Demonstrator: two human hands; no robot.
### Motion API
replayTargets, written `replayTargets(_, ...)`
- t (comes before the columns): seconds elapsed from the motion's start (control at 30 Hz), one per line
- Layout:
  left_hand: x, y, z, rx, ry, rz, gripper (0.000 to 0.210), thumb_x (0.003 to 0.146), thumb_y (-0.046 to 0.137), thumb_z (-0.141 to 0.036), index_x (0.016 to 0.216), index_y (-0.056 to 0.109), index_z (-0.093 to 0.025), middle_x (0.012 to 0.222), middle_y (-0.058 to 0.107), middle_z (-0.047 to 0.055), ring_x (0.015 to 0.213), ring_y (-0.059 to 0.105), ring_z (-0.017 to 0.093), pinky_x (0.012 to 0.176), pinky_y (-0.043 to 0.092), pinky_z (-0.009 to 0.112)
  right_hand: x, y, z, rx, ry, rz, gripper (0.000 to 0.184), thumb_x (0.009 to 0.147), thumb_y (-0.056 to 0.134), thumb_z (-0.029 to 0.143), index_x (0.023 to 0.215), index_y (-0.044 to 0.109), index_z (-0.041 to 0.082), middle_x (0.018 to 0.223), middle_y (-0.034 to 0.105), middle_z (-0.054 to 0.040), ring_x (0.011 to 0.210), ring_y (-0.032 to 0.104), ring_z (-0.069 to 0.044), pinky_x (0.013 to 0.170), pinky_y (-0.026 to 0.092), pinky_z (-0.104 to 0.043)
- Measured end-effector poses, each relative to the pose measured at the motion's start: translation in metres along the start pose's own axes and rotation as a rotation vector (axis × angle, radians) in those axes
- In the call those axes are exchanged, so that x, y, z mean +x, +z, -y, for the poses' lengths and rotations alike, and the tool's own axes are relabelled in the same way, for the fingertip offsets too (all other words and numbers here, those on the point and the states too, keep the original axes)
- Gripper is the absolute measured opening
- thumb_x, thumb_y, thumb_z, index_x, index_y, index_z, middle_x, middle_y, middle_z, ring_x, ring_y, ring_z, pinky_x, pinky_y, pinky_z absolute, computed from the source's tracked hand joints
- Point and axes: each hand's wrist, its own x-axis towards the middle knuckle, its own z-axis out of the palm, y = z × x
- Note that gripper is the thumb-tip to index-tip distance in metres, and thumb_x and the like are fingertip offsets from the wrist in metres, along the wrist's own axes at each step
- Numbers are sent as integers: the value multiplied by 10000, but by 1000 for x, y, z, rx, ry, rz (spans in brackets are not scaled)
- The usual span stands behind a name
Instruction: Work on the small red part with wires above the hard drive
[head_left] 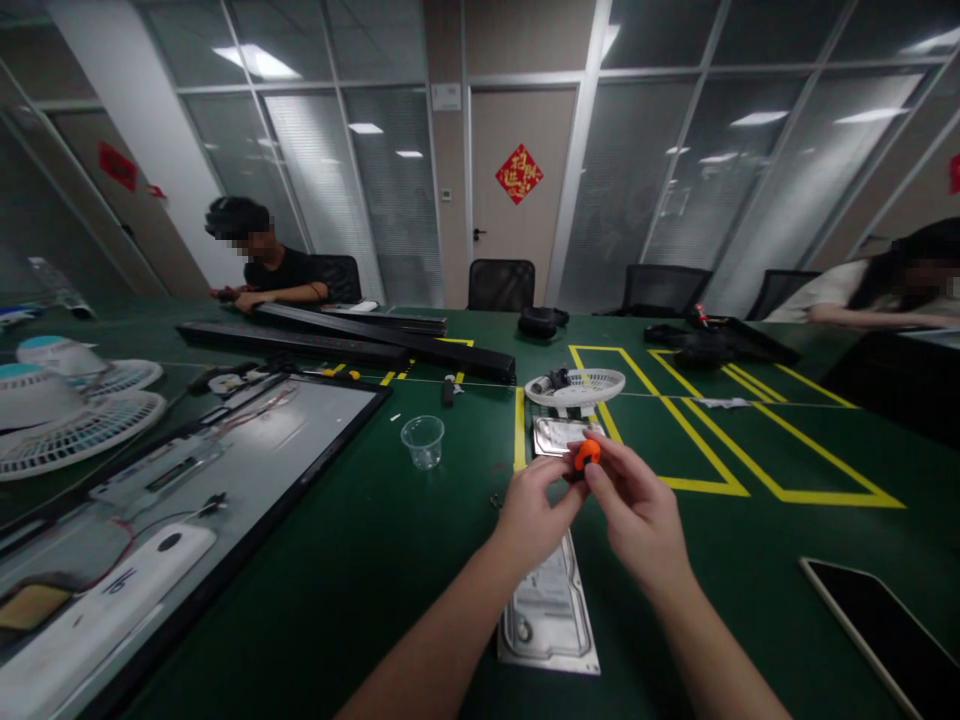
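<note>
My left hand (534,512) and my right hand (641,508) meet over the green table, fingers closed around a small orange-and-black piece (588,454). Its kind cannot be made out, since fingers cover much of it. Below my wrists lies a silver hard drive (551,618), partly hidden by my left hand. Just beyond my fingertips is a second silver metal unit (555,434), which looks like another hard drive. A small dark metal bit (496,500) rests left of my left hand.
A clear plastic cup (423,443) stands left of my hands. Beyond them sits a white fan grille (604,386) with dark parts in it. An opened flat panel (300,425) fills the left side; a phone (885,630) lies right. Two people sit across the table.
</note>
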Motion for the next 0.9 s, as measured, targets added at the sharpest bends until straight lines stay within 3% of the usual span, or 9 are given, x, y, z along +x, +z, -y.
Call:
replayTargets(0.17, -1, 0, 1, 19, -35, -89, 81, 881, 829, -184, 951, 792, -165, 969, 826, 61, 899, 733, 212, 837, 544, 320, 2, 1, -1, -11, -26, -70, 274, 940, 880, 378, 1155, 733, 291, 1107, 785, -68, 1035, 773, -267, 984, 649, -463)
replayTargets(0.27, -1, 1, 3, 3, -24, -50, 45, 923, 799, -195, 959, 803, -169, 1012, 840, 75, 935, 750, 219, 872, 568, 330, 2, 0, -3, -8, -33, -82, 325, 937, 884, 384, 1209, 732, 293, 1159, 786, -77, 1084, 768, -269, 1018, 635, -465)
replayTargets(0.4, 1, 2, 3, -58, -10, -21, 102, 964, 748, -183, 1028, 824, -163, 1136, 849, 105, 1052, 774, 238, 974, 580, 351, 1, -4, -4, 10, -4, -12, 413, 1022, 779, 447, 1405, 725, 300, 1331, 795, -115, 1230, 763, -306, 1100, 604, -516)
replayTargets(0.6, 8, -6, -6, -46, -120, 99, 148, 853, 855, -219, 974, 825, -141, 987, 840, 75, 936, 745, 234, 844, 522, 315, 8, -5, -1, 0, -21, 12, 299, 941, 872, 441, 1166, 755, 283, 1092, 802, -75, 1030, 781, -277, 965, 647, -458)
replayTargets(0.7, 11, -7, -7, -36, -145, 109, 108, 863, 815, -210, 927, 821, -123, 925, 824, 70, 896, 723, 226, 804, 491, 305, 14, -6, 2, -11, -18, 42, 294, 908, 902, 441, 1067, 724, 269, 1010, 778, -63, 954, 767, -261, 902, 648, -435)
replayTargets(0.8, 14, -9, -7, -41, -142, 137, 139, 897, 777, -237, 918, 833, -112, 910, 822, 74, 880, 709, 223, 803, 492, 306, 23, -13, 8, -21, 2, 103, 324, 878, 925, 444, 1057, 725, 262, 1010, 782, -64, 944, 762, -257, 891, 640, -430)
replayTargets(0.9, 20, -14, -8, -50, -160, 208, 221, 933, 771, -320, 913, 848, -113, 911, 829, 77, 880, 708, 225, 818, 499, 313, 35, -23, 14, -22, 48, 238, 391, 890, 901, 473, 1189, 788, 248, 1094, 819, -95, 999, 780, -277, 925, 640, -457)
